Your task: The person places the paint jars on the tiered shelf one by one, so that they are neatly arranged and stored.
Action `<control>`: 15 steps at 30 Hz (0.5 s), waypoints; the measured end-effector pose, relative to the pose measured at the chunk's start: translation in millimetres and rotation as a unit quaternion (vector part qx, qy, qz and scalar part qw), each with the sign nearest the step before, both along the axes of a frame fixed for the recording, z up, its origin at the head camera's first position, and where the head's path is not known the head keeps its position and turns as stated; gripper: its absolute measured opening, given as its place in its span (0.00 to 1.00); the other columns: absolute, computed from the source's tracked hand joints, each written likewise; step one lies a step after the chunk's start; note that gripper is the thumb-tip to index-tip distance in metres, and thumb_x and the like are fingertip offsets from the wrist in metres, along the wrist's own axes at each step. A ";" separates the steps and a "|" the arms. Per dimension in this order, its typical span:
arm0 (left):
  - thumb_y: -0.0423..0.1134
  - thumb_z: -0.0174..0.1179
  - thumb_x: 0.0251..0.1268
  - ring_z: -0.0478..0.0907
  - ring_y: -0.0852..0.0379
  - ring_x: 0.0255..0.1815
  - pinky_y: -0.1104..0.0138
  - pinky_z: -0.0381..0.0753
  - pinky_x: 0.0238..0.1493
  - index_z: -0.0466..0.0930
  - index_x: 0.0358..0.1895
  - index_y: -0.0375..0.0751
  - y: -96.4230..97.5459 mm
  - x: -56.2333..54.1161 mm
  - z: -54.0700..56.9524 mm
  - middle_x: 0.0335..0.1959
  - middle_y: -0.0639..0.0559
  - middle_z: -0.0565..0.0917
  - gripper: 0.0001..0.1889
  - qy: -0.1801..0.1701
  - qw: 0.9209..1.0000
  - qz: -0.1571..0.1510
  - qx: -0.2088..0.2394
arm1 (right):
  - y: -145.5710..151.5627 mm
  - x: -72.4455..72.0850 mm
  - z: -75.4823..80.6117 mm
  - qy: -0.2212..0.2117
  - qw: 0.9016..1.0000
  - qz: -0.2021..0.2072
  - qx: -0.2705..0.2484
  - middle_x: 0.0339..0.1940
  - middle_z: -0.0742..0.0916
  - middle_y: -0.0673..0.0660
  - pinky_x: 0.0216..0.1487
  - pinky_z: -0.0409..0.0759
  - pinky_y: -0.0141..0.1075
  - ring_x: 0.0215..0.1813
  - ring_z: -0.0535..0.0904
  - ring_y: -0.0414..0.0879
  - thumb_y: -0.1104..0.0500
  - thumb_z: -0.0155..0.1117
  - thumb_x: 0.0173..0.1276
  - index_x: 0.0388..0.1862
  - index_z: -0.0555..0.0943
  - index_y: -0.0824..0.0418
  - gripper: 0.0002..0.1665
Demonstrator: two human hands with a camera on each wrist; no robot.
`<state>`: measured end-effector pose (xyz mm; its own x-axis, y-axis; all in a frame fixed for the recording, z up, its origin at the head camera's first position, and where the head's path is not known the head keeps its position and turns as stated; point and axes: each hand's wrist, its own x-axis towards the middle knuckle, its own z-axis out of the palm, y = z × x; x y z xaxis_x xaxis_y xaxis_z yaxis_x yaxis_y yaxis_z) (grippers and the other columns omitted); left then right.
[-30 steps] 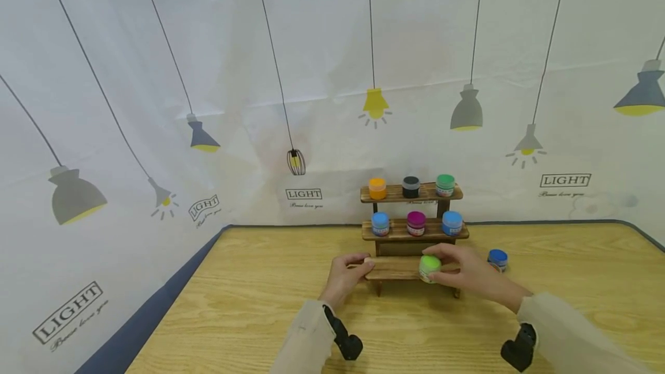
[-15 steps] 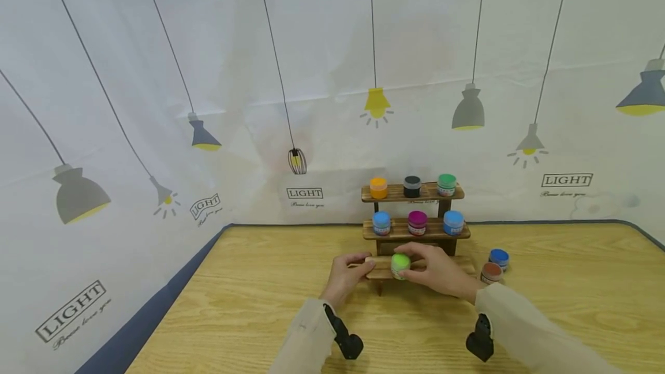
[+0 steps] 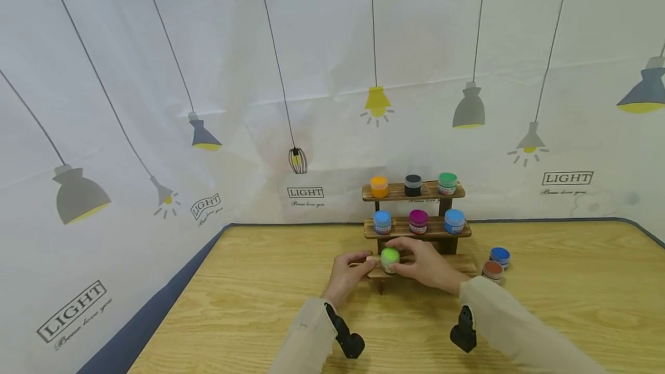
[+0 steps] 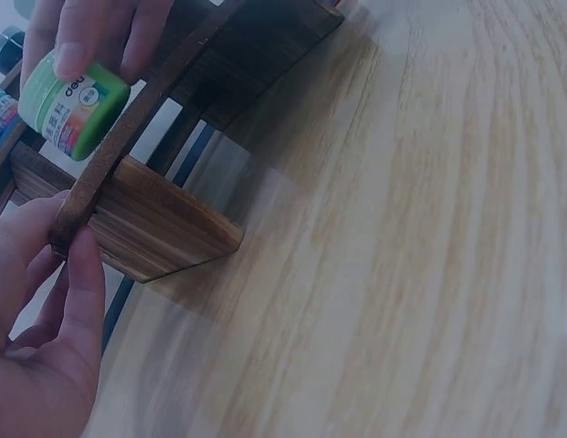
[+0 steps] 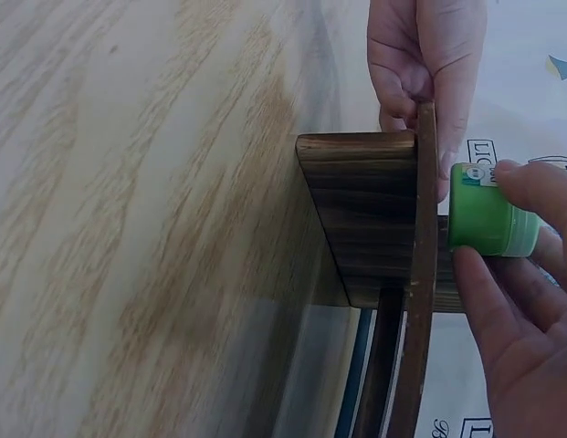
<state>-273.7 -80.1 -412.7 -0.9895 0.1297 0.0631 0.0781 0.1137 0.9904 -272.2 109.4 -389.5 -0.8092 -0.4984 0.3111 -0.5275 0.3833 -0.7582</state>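
A green paint jar (image 3: 390,259) is pinched between the thumb and fingers of my right hand (image 3: 428,263), close over the left end of the lowest shelf. In the right wrist view the jar (image 5: 484,212) appears side-on, its base right at the shelf board (image 5: 422,237). My left hand (image 3: 347,275) grips the left end of that bottom board; the left wrist view shows thumb and fingers (image 4: 82,283) on either side of its edge. The wooden three-tier stand (image 3: 457,264) carries light blue (image 3: 382,223), magenta (image 3: 418,222) and another light blue jar (image 3: 454,221) on its middle tier.
Orange (image 3: 379,187), black (image 3: 413,186) and green (image 3: 447,184) jars line the top tier. Right of the stand, a dark blue jar (image 3: 500,257) and a brown-red jar (image 3: 493,272) stand on the wooden table (image 3: 249,281). Behind hangs a lamp-printed cloth (image 3: 332,131).
My right hand has carried the green jar leftward along the bottom shelf, from its right part to its left end. The brown-red jar has come into view. My left hand keeps its grip.
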 end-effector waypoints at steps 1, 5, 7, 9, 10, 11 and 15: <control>0.31 0.57 0.58 0.78 0.50 0.31 0.58 0.79 0.36 0.76 0.47 0.25 0.8 1.5 2.7 0.37 0.41 0.78 0.15 -0.001 1.000 0.001 -0.002 | -0.8 -0.6 -0.7 0.001 1.000 -0.001 0.000 0.47 0.77 0.66 0.43 0.78 0.38 0.48 0.75 0.59 0.65 0.62 0.58 0.52 0.71 0.72 0.24; 0.33 0.59 0.57 0.76 0.58 0.29 0.61 0.80 0.35 0.77 0.46 0.28 1.1 -4.3 -5.4 0.36 0.44 0.79 0.15 0.001 1.000 0.004 0.002 | -2.7 -1.8 -4.1 0.016 1.000 -0.007 0.015 0.45 0.79 0.63 0.44 0.77 0.41 0.47 0.76 0.57 0.64 0.63 0.58 0.52 0.71 0.71 0.23; 0.35 0.60 0.56 0.76 0.61 0.28 0.63 0.80 0.33 0.78 0.46 0.29 0.4 -9.8 -12.5 0.35 0.46 0.79 0.16 0.003 1.000 0.004 0.005 | -3.3 -2.2 -5.2 0.021 0.999 -0.011 0.022 0.45 0.79 0.61 0.45 0.77 0.41 0.47 0.76 0.55 0.64 0.63 0.58 0.52 0.72 0.70 0.23; 0.35 0.60 0.56 0.76 0.61 0.27 0.64 0.80 0.33 0.78 0.46 0.30 -0.1 -13.1 -16.4 0.36 0.46 0.79 0.16 0.004 1.000 0.004 0.006 | -3.7 -2.7 -5.7 0.023 0.999 -0.010 0.024 0.45 0.79 0.61 0.45 0.76 0.41 0.47 0.76 0.54 0.64 0.62 0.58 0.52 0.72 0.69 0.22; 0.35 0.60 0.56 0.76 0.61 0.27 0.64 0.80 0.33 0.78 0.47 0.30 0.1 -13.5 -16.9 0.36 0.45 0.79 0.16 0.005 1.000 0.003 0.005 | -3.4 -2.8 -5.7 0.024 0.999 -0.011 0.024 0.44 0.79 0.60 0.45 0.76 0.41 0.47 0.76 0.54 0.64 0.62 0.58 0.51 0.72 0.69 0.22; 0.35 0.60 0.56 0.76 0.61 0.27 0.63 0.80 0.33 0.77 0.47 0.29 0.1 -13.9 -17.1 0.37 0.45 0.79 0.16 0.006 1.000 0.002 0.005 | -3.2 -2.8 -5.6 0.022 0.999 -0.010 0.024 0.44 0.79 0.60 0.45 0.76 0.41 0.47 0.76 0.54 0.64 0.62 0.58 0.51 0.72 0.69 0.22; 0.36 0.60 0.57 0.76 0.60 0.30 0.61 0.80 0.34 0.76 0.48 0.29 -1.2 -14.6 -18.6 0.38 0.44 0.78 0.18 0.011 1.000 -0.008 0.000 | -2.6 -2.2 -5.5 0.019 1.000 -0.006 0.024 0.45 0.79 0.60 0.47 0.75 0.43 0.47 0.75 0.54 0.63 0.62 0.59 0.52 0.72 0.69 0.22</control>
